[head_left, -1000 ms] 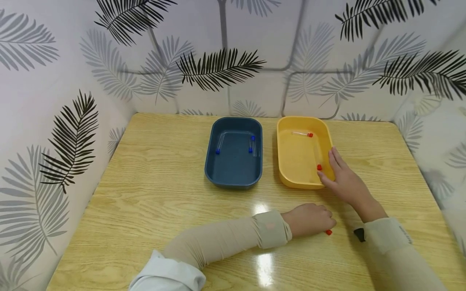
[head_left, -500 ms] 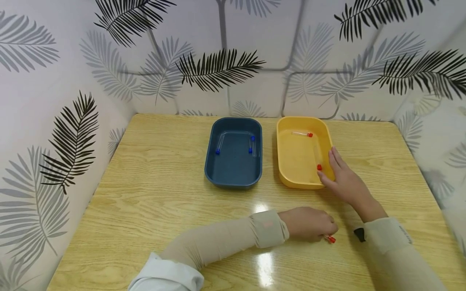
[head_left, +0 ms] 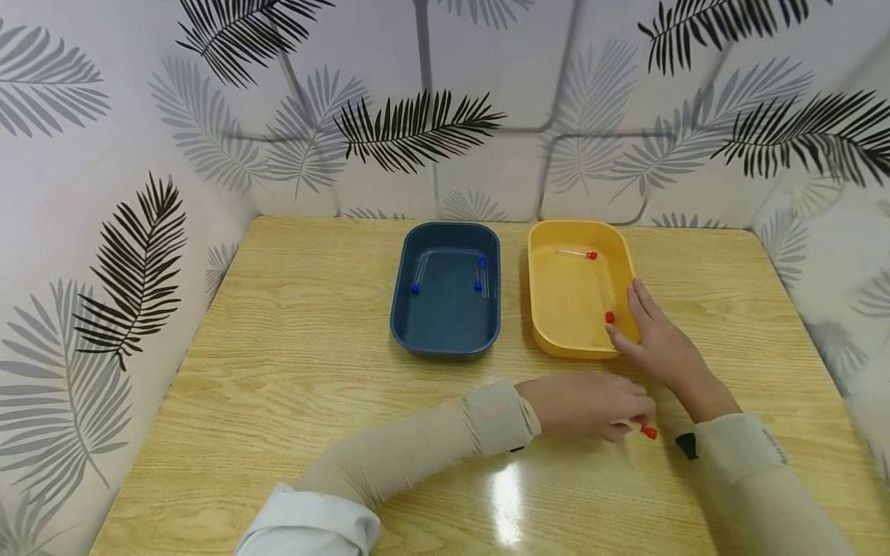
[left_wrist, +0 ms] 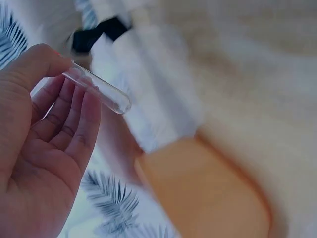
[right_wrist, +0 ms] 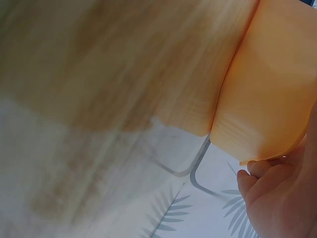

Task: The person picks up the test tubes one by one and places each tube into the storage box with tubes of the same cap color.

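Observation:
My left hand (head_left: pixel 591 403) pinches a clear test tube (left_wrist: pixel 101 94) between thumb and fingertips, over the table in front of the yellow bin. Its red cap (head_left: pixel 649 433) points right in the head view; the rounded glass end shows in the left wrist view. My right hand (head_left: pixel 664 351) rests on the right side of the yellow bin (head_left: pixel 573 353), fingers straight along the rim and thumb apart at the near corner. Inside that bin lie two red-capped tubes, one across the back (head_left: pixel 575 253) and one along the right side, its cap (head_left: pixel 609 317) near my thumb.
A dark blue bin (head_left: pixel 445 349) stands left of the yellow one, holding several blue-capped tubes (head_left: pixel 416 287). Both stand near the back edge of the wooden table (head_left: pixel 299 309). Leaf-patterned cloth (head_left: pixel 389 69) hangs behind and at the sides.
My left hand has moved slightly right and toward the yellow bin, carrying the tube with it; more of the red cap shows than a second ago. My right hand stays in place.

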`<state>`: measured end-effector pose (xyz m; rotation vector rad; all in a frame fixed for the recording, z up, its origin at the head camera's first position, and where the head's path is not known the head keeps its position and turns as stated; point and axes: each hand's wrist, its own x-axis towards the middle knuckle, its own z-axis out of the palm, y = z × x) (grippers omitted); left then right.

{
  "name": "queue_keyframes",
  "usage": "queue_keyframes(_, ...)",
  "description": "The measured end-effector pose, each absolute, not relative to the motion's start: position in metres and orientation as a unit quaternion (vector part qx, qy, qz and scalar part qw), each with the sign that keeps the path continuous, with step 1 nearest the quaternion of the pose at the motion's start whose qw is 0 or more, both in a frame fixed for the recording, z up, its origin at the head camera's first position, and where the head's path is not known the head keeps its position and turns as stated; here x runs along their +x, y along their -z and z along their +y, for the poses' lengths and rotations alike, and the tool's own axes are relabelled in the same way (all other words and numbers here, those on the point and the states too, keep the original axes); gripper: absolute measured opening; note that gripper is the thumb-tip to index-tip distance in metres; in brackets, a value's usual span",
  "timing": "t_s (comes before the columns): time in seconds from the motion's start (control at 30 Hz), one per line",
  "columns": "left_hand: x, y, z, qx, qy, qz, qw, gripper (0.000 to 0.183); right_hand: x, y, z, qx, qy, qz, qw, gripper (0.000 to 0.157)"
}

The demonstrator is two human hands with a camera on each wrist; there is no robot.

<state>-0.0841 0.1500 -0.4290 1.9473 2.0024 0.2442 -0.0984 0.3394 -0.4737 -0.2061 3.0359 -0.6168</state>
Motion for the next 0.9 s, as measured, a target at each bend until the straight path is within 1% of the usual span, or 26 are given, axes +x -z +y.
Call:
queue_keyframes(0.17, -0.103, 0.403, 0.137, 0.67, -0.168, 0.703, 0.168, 0.018, -0.098, 0.474, 0.34, -0.085, 0.201, 0.976, 0.009, 0.081)
queue_keyframes(0.23, -0.109, 0.394, 0.132, 0.666, -0.205, 0.7, 0.16, 0.018, -0.098, 0.475, 0.341, -0.121, 0.185, 0.975, -0.02, 0.083)
queue_keyframes(0.33, -0.118, 0.381, 0.127, 0.645, -0.268, 0.697, 0.163, 0.017, -0.097, 0.476, 0.344, -0.182, 0.15, 0.968, -0.082, 0.086)
queue_keyframes(0.37, -0.121, 0.376, 0.126, 0.635, -0.288, 0.698, 0.165, 0.017, -0.097, 0.476, 0.344, -0.192, 0.146, 0.966, -0.093, 0.085)
queue_keyframes(0.43, -0.127, 0.368, 0.123, 0.608, -0.329, 0.7, 0.177, 0.019, -0.098, 0.475, 0.345, -0.184, 0.157, 0.967, -0.077, 0.082)
queue_keyframes(0.47, -0.129, 0.365, 0.121, 0.593, -0.351, 0.701, 0.184, 0.02, -0.098, 0.474, 0.345, -0.168, 0.168, 0.969, -0.061, 0.076)
queue_keyframes(0.6, -0.138, 0.354, 0.113, 0.536, -0.428, 0.697, 0.209, 0.022, -0.098, 0.472, 0.343, -0.085, 0.212, 0.973, 0.013, 0.079)
queue_keyframes(0.8, -0.138, 0.331, 0.101, 0.458, -0.528, 0.675, 0.235, 0.025, -0.099, 0.473, 0.34, -0.062, 0.215, 0.974, 0.023, 0.076)
queue_keyframes(0.9, -0.137, 0.319, 0.096, 0.431, -0.559, 0.667, 0.238, 0.026, -0.099, 0.474, 0.34, -0.058, 0.212, 0.975, 0.026, 0.08)
